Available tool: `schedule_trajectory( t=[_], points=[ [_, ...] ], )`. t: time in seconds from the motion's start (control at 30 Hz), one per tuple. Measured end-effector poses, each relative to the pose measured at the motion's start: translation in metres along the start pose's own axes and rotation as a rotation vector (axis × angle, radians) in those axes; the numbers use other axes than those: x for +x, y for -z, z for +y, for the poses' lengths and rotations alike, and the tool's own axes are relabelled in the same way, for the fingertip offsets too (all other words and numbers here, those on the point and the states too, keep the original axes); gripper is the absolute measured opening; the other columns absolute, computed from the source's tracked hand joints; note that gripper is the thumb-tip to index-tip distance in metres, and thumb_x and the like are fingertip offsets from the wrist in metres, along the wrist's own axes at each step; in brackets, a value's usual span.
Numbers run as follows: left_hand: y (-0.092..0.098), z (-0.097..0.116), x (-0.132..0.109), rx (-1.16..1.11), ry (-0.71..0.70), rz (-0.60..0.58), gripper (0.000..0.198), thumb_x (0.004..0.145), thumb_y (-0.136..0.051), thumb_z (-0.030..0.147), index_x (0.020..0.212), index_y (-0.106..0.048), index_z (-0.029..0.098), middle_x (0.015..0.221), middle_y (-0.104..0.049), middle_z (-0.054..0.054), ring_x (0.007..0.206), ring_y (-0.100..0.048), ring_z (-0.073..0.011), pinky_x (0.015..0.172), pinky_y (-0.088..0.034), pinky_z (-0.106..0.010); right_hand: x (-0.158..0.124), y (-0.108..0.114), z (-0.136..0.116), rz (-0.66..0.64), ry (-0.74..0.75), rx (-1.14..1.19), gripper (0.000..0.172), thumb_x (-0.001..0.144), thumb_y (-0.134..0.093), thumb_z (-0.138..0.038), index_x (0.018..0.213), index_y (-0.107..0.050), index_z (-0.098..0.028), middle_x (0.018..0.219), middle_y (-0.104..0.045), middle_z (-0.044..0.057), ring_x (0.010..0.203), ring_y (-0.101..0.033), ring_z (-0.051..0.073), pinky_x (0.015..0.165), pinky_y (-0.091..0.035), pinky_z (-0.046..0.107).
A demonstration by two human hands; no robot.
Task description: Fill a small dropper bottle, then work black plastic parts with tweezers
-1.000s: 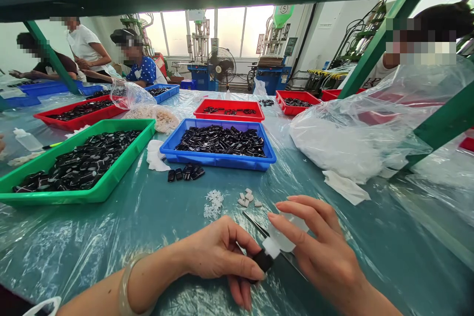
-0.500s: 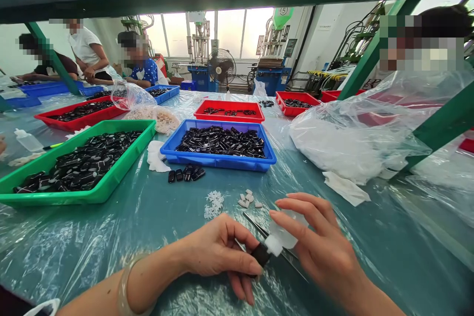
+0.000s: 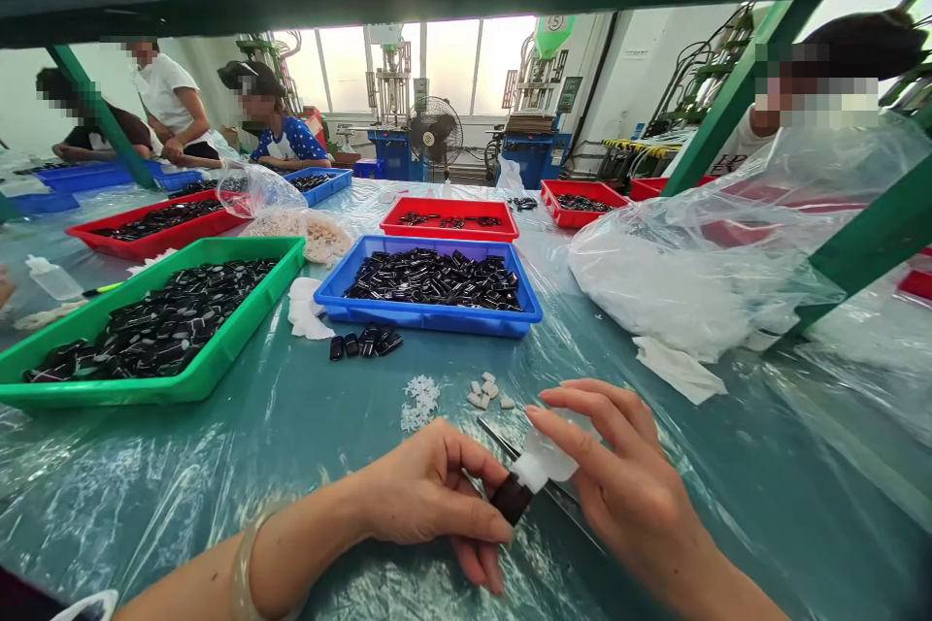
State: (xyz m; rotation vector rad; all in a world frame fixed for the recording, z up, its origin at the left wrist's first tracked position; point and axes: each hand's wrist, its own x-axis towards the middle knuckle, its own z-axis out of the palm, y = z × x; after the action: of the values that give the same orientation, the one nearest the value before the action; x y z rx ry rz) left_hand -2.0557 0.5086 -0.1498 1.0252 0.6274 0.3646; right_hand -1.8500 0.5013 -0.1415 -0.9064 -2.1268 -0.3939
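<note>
Between the thumb and fingers of my left hand (image 3: 451,495) is a small black rectangular plastic part (image 3: 512,499). My right hand (image 3: 626,466) is closed around a translucent squeeze bottle (image 3: 557,451), tilted so its white cap (image 3: 531,473) meets the upper end of the black part. Whether anything comes out of the tip cannot be seen. Metal tweezers (image 3: 498,436) lie on the table beneath the bottle, partly covered by it. Just beyond my hands are a small heap of clear-white bits (image 3: 420,403) and several whitish pieces (image 3: 481,398).
Ahead, a blue tray (image 3: 429,314) and a green tray (image 3: 196,378) hold many black parts, with several loose black parts (image 3: 368,342) in front. Red trays stand behind. A large clear plastic bag (image 3: 670,281) and a green frame post (image 3: 866,247) are at right. Other people sit or stand around.
The bottle and its cap have shifted slightly left with my right hand. The black part is turned a little in my left hand. A person at the back has raised their head.
</note>
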Motion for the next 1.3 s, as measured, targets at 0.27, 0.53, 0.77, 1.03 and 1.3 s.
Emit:
schedule_trajectory(
  t=[0.27,0.53,0.77,1.03,1.3],
  points=[
    [0.0,-0.004,0.001,0.0,0.006,-0.004,0.03,0.062,-0.076,0.033,0.077,-0.062,0.011,0.052,-0.061,-0.001,0.052,-0.064,-0.0127,0.048,-0.051,-0.017,0.002,0.004,-0.002,0.012,0.036,-0.01,0.041,0.082,-0.037,0.008,0.097,-0.06,-0.021,0.097,-0.061,0.007,0.096,-0.053,0.023,0.077,-0.041,0.04],
    [-0.001,0.0,0.001,-0.009,-0.012,0.021,0.029,0.061,-0.077,0.031,0.077,-0.063,0.01,0.053,-0.061,-0.001,0.052,-0.063,-0.0126,0.048,-0.051,-0.016,-0.007,0.001,0.002,0.003,-0.022,0.014,0.045,0.083,-0.035,0.008,0.101,-0.059,-0.025,0.103,-0.059,0.006,0.101,-0.05,0.025,0.079,-0.04,0.043],
    [-0.001,-0.002,0.001,0.009,-0.086,0.063,0.023,0.059,-0.077,0.022,0.075,-0.067,0.009,0.063,-0.062,-0.002,0.056,-0.064,-0.0127,0.049,-0.051,-0.016,-0.001,0.004,0.002,0.017,-0.085,0.131,0.041,0.079,-0.042,0.003,0.105,-0.059,-0.024,0.1,-0.06,0.006,0.095,-0.054,0.023,0.076,-0.046,0.038],
    [-0.003,-0.001,0.002,0.108,-0.175,0.124,0.022,0.055,-0.077,0.015,0.077,-0.075,0.013,0.068,-0.059,-0.002,0.051,-0.058,-0.0087,0.047,-0.049,-0.016,-0.009,-0.007,0.009,-0.088,-0.544,0.366,0.029,0.079,-0.055,-0.022,0.107,-0.059,-0.028,0.102,-0.065,0.0,0.092,-0.061,0.02,0.073,-0.051,0.028],
    [0.002,-0.004,0.003,0.268,-0.198,0.172,0.024,0.059,-0.077,0.021,0.081,-0.074,0.012,0.066,-0.06,-0.001,0.044,-0.045,-0.0033,0.037,-0.041,-0.012,-0.017,-0.027,0.034,-0.158,-0.941,0.473,0.039,0.066,-0.063,-0.041,0.098,-0.06,-0.02,0.095,-0.069,0.005,0.088,-0.063,0.028,0.081,-0.046,0.038]
  ],
)
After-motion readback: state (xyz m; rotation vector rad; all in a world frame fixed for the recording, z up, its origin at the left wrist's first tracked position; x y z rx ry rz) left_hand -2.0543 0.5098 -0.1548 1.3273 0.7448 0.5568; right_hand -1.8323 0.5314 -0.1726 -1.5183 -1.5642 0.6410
